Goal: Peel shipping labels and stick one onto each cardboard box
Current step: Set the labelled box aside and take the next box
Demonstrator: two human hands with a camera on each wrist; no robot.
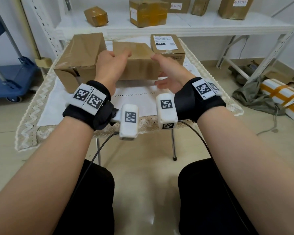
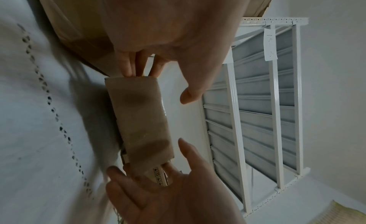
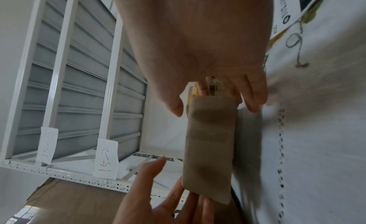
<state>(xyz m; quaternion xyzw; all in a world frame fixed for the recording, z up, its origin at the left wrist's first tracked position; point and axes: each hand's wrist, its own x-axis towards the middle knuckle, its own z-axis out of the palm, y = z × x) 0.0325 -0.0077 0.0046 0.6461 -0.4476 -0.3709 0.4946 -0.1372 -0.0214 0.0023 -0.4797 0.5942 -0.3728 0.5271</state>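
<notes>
A plain brown cardboard box (image 1: 137,65) stands in the middle of the cloth-covered table (image 1: 134,102), with no label showing on it. My left hand (image 1: 112,63) is at its left end and my right hand (image 1: 168,73) at its right end. In the left wrist view, straight left fingers (image 2: 126,67) touch one end of the box (image 2: 138,117) and the right hand (image 2: 168,196) meets the other end. Both thumbs stand clear of the cardboard in the right wrist view, where the box (image 3: 210,141) lies between the two palms. Neither hand holds a label.
A larger plain box (image 1: 80,56) stands close on the left. A box with a white shipping label (image 1: 165,42) stands on the right. White printed sheets (image 1: 187,66) lie by the right hand. Several boxes fill the shelf (image 1: 148,12) behind. A blue cart (image 1: 7,78) is on the left.
</notes>
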